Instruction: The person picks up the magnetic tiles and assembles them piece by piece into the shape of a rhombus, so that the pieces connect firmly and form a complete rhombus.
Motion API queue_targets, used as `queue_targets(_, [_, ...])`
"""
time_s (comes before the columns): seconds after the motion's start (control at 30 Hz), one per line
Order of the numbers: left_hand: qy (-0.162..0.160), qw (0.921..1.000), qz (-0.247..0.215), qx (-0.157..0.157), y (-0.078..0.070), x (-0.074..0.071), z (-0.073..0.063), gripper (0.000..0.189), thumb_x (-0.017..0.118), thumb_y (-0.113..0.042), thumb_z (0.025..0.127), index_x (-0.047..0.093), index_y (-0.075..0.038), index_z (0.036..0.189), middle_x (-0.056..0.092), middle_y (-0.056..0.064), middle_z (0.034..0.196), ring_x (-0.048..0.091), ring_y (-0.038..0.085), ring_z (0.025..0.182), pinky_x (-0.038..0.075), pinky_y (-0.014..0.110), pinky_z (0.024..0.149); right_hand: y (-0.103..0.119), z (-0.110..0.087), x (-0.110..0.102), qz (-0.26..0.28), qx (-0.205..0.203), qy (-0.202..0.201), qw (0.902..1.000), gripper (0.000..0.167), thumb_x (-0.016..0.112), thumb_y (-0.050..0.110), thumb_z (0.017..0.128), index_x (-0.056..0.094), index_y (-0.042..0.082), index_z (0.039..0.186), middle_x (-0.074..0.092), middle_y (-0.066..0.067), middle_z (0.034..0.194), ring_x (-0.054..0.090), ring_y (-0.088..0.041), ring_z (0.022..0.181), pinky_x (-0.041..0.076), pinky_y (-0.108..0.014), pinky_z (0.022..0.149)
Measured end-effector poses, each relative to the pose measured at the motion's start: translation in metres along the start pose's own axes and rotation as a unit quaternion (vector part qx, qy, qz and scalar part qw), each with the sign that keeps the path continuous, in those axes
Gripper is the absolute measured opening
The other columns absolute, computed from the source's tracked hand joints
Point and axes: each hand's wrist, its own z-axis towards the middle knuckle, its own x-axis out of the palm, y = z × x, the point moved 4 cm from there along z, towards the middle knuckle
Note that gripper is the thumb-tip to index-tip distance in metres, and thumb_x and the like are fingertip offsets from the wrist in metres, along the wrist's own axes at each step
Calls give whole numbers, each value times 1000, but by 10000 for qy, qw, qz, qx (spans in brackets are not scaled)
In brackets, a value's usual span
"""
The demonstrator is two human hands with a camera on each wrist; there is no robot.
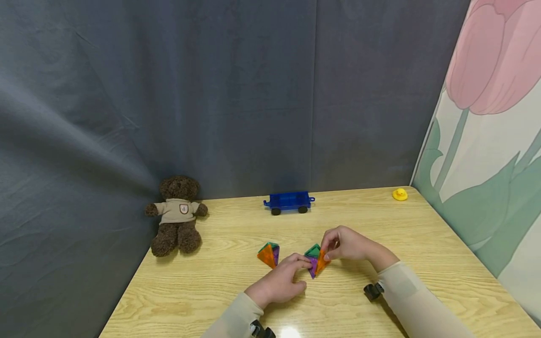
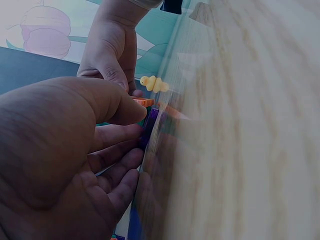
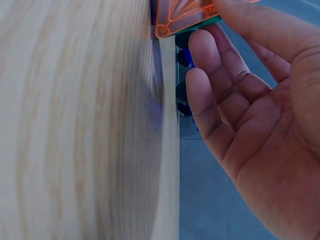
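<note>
My right hand (image 1: 346, 243) pinches a see-through orange triangle tile (image 1: 322, 261) between thumb and fingers. The tile stands tilted against a purple triangle tile (image 1: 313, 266), which lies on the table with a green tile (image 1: 313, 251) at its far side. My left hand (image 1: 281, 280) reaches in from the left, its fingertips touching the purple tile and its thumb apart. In the right wrist view the orange tile (image 3: 182, 15) is edged by green below, partly hidden by the fingers. Left of these sits a small joined piece of orange, green and purple tiles (image 1: 266, 256).
A blue toy wagon (image 1: 289, 201) with black wheels stands at the table's back edge. To the left, a brown teddy bear (image 1: 177, 211) in a beige shirt leans by the grey curtain (image 1: 236, 103). A yellow rubber duck (image 1: 399, 194) sits at the back right corner.
</note>
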Motion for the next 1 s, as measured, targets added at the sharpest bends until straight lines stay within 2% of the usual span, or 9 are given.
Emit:
queue_targets(0.5, [-17, 10000, 57, 9, 4, 2, 2, 49, 65, -19, 99, 60, -14, 147, 48, -14, 148, 43, 10, 142, 40, 33, 116, -4, 0, 1, -134, 232, -58, 9996, 15, 85, 5, 87, 73, 15, 89, 70, 0, 86, 66, -21, 76, 59, -32, 69])
queue_targets(0.73, [-20, 10000, -13, -24, 2, 0, 0, 49, 65, -18, 98, 60, -15, 147, 49, -14, 145, 44, 10, 140, 41, 33, 115, -5, 2, 5, 65, 392, 7, 9992, 17, 84, 3, 88, 76, 14, 98, 74, -2, 91, 70, -23, 81, 60, -33, 73])
queue_targets(1.0, [-28, 10000, -40, 6, 2, 0, 0, 49, 66, -17, 98, 60, -14, 147, 49, -14, 146, 44, 10, 140, 41, 33, 115, -9, 2, 9, -9, 419, -3, 9991, 18, 84, 3, 88, 79, 18, 95, 75, 0, 93, 71, -21, 80, 61, -32, 71])
